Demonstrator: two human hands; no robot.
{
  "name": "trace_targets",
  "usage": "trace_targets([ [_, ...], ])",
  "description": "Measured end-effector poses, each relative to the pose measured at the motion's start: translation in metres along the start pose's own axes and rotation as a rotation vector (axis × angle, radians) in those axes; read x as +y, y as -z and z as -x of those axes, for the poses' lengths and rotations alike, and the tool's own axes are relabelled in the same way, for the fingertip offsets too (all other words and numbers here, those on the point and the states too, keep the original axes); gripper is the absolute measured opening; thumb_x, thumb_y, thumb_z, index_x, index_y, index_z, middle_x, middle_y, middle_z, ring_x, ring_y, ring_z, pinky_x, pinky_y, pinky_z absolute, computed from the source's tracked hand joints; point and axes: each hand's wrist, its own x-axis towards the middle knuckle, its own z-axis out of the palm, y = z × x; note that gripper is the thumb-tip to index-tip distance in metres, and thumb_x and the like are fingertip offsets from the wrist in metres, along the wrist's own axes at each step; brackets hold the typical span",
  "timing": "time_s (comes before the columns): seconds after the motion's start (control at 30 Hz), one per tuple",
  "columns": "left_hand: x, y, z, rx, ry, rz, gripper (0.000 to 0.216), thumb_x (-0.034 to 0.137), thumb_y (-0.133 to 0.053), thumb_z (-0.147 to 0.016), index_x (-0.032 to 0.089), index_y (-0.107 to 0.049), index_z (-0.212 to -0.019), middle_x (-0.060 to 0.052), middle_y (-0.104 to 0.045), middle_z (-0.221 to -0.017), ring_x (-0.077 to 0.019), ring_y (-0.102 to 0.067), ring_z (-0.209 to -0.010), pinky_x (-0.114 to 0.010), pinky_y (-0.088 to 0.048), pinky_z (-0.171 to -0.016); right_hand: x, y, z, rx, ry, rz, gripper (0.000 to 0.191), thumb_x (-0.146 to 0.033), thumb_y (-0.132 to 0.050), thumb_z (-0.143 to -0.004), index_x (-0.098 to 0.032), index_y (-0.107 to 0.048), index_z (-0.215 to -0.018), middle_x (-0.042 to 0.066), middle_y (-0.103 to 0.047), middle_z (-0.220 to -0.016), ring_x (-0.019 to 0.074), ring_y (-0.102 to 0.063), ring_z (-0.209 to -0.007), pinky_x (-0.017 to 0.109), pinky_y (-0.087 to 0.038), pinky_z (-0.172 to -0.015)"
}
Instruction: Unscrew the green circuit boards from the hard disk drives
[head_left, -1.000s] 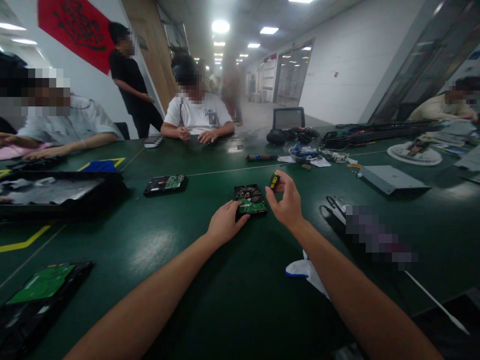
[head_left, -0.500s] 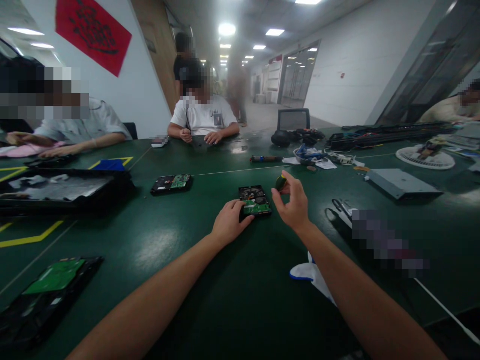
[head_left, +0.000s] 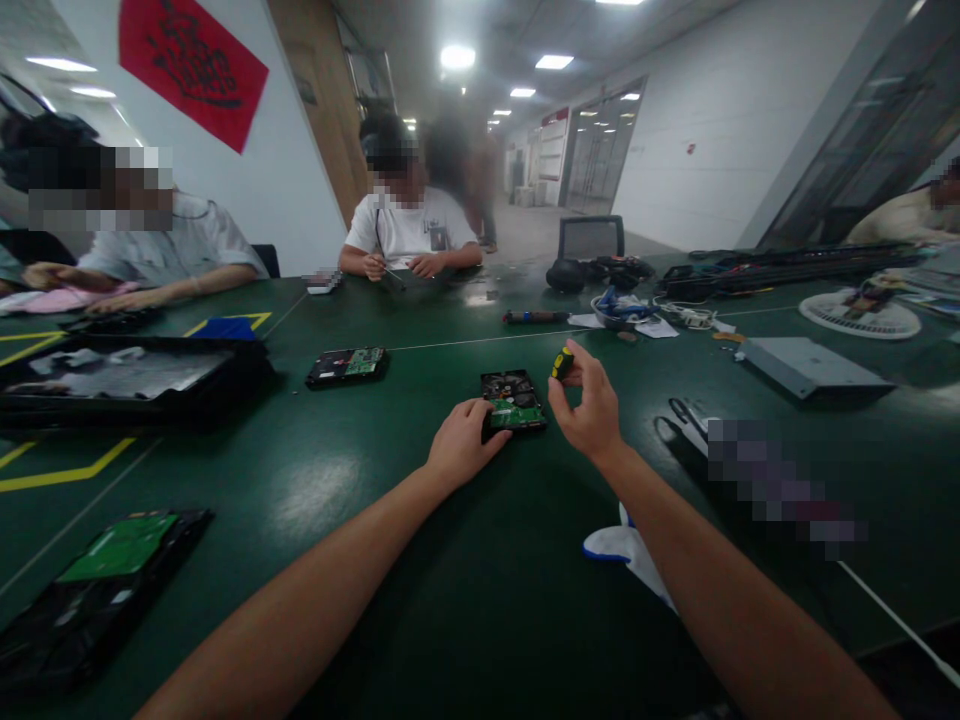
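A hard drive point(head_left: 516, 412) with a green circuit board lies on the dark green table in front of me. My left hand point(head_left: 463, 440) grips its left and near edges, the fingers over the board and the thumb along the near side. Just right of the drive, my right hand point(head_left: 586, 398) is raised above the table. It pinches a short yellow-and-black screwdriver handle point(head_left: 561, 363) between thumb and fingers; the shaft cannot be made out. Another hard drive point(head_left: 347, 367) lies further left, and a larger black unit with a green board point(head_left: 112, 560) rests at the near left.
A white-and-blue glove point(head_left: 615, 545) lies under my right forearm. To the right are a grey metal case point(head_left: 814, 366) and a white round grille point(head_left: 859, 316). A black tray point(head_left: 135, 375) stands at left. A person in a white shirt point(head_left: 412, 225) works across the table.
The screwdriver handle has turned in my right fingers, showing more yellow. My left hand stays on the hard drive. The view has shifted slightly.
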Motion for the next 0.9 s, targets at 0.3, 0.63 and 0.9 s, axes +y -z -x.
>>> trace_targets([
  [0.3,-0.0013,-0.0011,0.0003,-0.006,0.0,-0.001,0.042,0.048,-0.068,-0.092,0.024,-0.06,-0.126,-0.011,-0.063,-0.133,-0.0304,-0.058,-0.126,-0.045,-0.053,-0.102,-0.0005,0.0005,0.0007,-0.011,-0.026,0.042,0.068,-0.035,-0.065,-0.094,-0.031,-0.037,-0.156,0.011,-0.064,-0.122,0.0238,-0.067,-0.084,0.048,-0.065,-0.079],
  [0.63,-0.0006,-0.0005,0.0008,0.006,-0.012,-0.008,0.04,0.047,-0.067,-0.092,0.024,-0.06,-0.124,-0.011,-0.063,-0.131,-0.0297,-0.059,-0.124,-0.044,-0.053,-0.102,0.0015,-0.0037,0.0031,-0.007,-0.016,0.001,0.072,-0.03,-0.063,-0.094,-0.029,-0.031,-0.159,0.014,-0.059,-0.137,0.0249,-0.07,-0.092,0.046,-0.067,-0.078],
  [0.9,0.0,0.0,0.0007,-0.002,0.006,-0.001,0.042,0.048,-0.067,-0.092,0.024,-0.06,-0.126,-0.011,-0.063,-0.133,-0.0304,-0.058,-0.125,-0.045,-0.053,-0.102,0.0021,-0.0031,0.0046,0.004,-0.028,0.0,0.072,-0.036,-0.067,-0.094,-0.029,-0.034,-0.157,0.013,-0.061,-0.125,0.0235,-0.067,-0.085,0.045,-0.067,-0.075],
])
